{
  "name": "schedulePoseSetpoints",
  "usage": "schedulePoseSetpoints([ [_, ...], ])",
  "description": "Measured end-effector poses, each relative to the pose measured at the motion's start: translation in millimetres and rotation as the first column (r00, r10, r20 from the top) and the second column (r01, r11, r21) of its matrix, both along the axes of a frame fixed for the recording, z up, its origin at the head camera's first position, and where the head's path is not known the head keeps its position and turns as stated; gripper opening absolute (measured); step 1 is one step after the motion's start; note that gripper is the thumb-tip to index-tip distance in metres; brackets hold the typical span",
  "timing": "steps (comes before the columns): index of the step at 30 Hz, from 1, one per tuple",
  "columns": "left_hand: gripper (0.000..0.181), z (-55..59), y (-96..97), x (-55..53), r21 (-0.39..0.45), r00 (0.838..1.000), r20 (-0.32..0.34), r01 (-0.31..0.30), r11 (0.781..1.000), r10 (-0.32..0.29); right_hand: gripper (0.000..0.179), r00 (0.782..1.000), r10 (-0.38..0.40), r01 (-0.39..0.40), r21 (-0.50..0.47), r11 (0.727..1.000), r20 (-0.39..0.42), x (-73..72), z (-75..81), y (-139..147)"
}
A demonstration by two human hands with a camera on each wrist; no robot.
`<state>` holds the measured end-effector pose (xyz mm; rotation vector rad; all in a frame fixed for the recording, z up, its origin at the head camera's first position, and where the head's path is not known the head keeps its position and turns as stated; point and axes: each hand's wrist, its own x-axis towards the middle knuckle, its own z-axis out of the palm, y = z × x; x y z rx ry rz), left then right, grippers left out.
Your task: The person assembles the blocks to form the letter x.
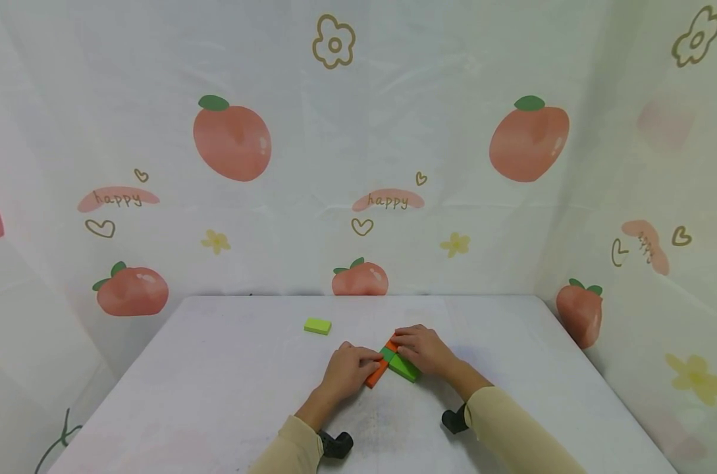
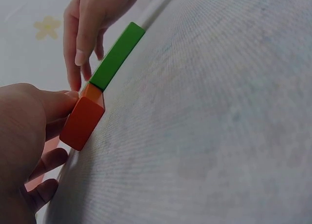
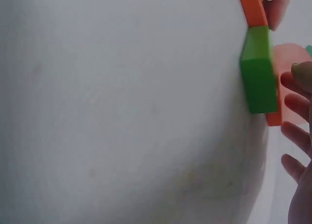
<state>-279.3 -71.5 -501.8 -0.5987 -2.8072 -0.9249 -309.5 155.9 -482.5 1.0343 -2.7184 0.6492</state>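
Note:
My left hand point(image 1: 343, 373) pinches the near orange block point(image 2: 84, 124) between thumb and forefinger. That block lies flat on the table, at the near end of a slanting row. A small green piece point(image 1: 388, 354) comes after it in the row, then a far orange block point(image 1: 390, 344). A longer bright green block point(image 1: 404, 368) sticks out from the middle toward the near right. My right hand point(image 1: 424, 350) is over the far orange block, its fingers fairly straight; in the right wrist view these fingers point(image 3: 298, 107) are spread beside the green block. Whether they touch is unclear.
A yellow-green block point(image 1: 318, 326) lies apart on the white table point(image 1: 216, 395), farther back and to the left. Behind the table hangs a white cloth point(image 1: 382, 131) printed with fruit. Black wrist devices point(image 1: 336, 446) sit under both sleeves.

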Motion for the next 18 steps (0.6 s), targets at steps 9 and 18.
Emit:
schedulePoseSetpoints([
  [9,0.022,-0.1,0.7,0.3,0.008,1.000,-0.009,-0.001,1.000,0.001,0.022,0.997,-0.074,0.076,-0.161,0.984,0.020,6.8,1.1,-1.9],
  [18,0.021,1.5,0.7,2.2,0.021,1.000,-0.013,0.001,1.000,-0.001,0.041,0.984,-0.126,0.141,-0.122,0.982,0.125,20.2,-3.3,-7.0],
])
